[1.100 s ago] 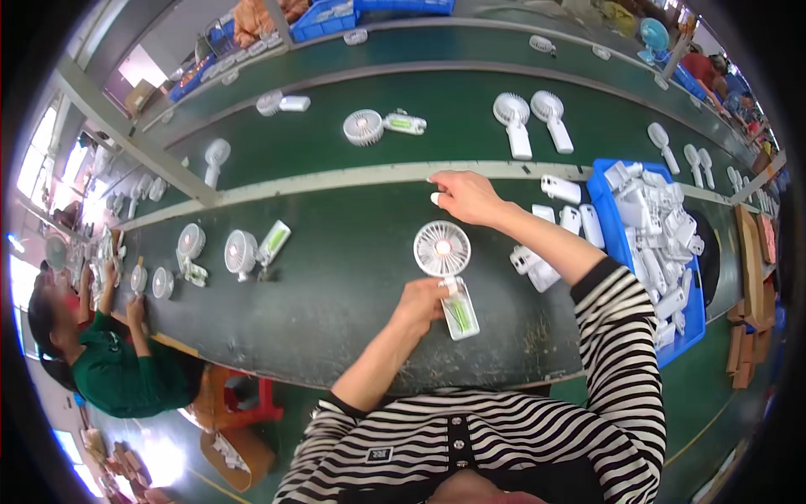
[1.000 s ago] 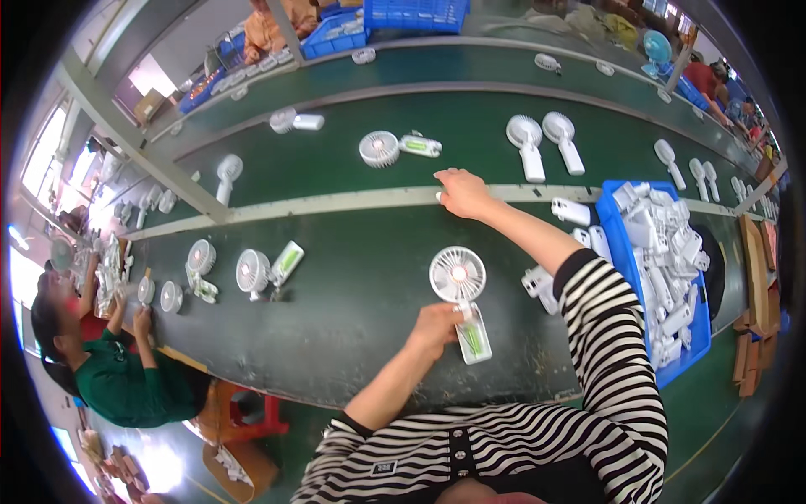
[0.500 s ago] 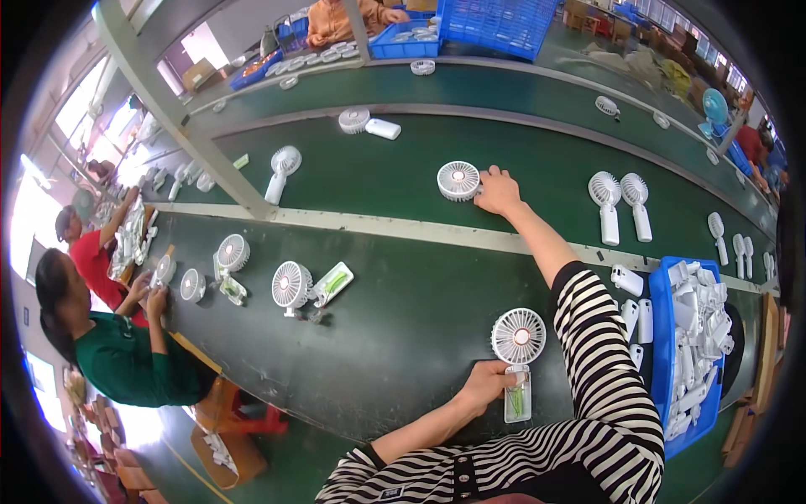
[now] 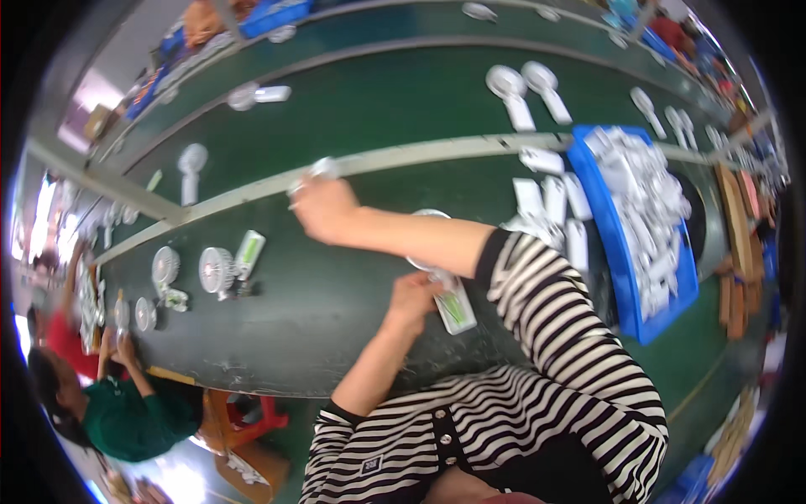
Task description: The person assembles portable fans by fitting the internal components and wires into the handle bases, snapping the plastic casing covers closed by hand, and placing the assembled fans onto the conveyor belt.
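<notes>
My left hand grips a white handheld fan near the top of its handle, which lies uncovered with green inside. My right forearm hides most of that fan's round head. Reaching across to the left, my right hand is closed on a white fan head; it is blurred and only its edges show past the fingers. Farther left on the table lie a fan head beside an uncovered handle with green inside, and another fan head.
A blue crate heaped with white handle parts stands at the right, with loose white covers beside it. Beyond a pale rail, fans lie on the green belt. A co-worker in green sits at the left.
My right hand has picked the fan head off the belt and drawn it nearer and to the left, across my left hand's fan. The whole view has turned and shifted.
</notes>
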Tool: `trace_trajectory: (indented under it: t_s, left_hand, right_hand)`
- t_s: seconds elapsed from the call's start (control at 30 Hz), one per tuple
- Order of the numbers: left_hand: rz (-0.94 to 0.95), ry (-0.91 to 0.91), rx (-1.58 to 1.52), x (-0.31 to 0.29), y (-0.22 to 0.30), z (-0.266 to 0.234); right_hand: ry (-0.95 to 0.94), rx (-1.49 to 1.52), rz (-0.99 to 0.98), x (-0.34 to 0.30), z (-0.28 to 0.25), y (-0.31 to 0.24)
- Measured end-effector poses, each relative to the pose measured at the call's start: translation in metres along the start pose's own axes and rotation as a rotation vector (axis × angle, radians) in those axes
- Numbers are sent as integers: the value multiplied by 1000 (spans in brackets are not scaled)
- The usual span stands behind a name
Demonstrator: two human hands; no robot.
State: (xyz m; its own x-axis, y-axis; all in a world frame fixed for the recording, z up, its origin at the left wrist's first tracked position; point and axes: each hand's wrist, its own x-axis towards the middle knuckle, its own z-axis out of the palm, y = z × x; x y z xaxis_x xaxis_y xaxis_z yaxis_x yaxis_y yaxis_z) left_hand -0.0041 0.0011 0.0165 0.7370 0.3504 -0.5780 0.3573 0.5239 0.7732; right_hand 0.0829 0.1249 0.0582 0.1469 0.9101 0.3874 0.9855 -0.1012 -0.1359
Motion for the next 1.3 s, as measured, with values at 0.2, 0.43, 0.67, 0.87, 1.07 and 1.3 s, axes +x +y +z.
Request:
trace_trajectory:
  t_s: [0.2, 0.43, 0.67, 0.87, 1.07, 1.3]
  left_hand:
    - [91, -48, -373, 25, -35, -30]
    - [-12, -90, -86, 6, -8, -8]
    - [-15, -86, -38, 3, -6, -4]
    - [-64, -74, -15, 4, -5, -5]
    - [-103, -30, -134, -10, -7, -8]
    - [-117, -47, -215, -26, -14, 1]
  right_hand:
    - [36, 178, -18, -84, -53, -39]
    - [118, -81, 564, -225, -117, 96]
    - [-63, -322, 812, -238, -108, 173]
    - [-156, -177, 835, -206, -112, 168]
    - [264, 708, 628, -230, -114, 74]
    - [206, 360, 638, -295, -101, 33]
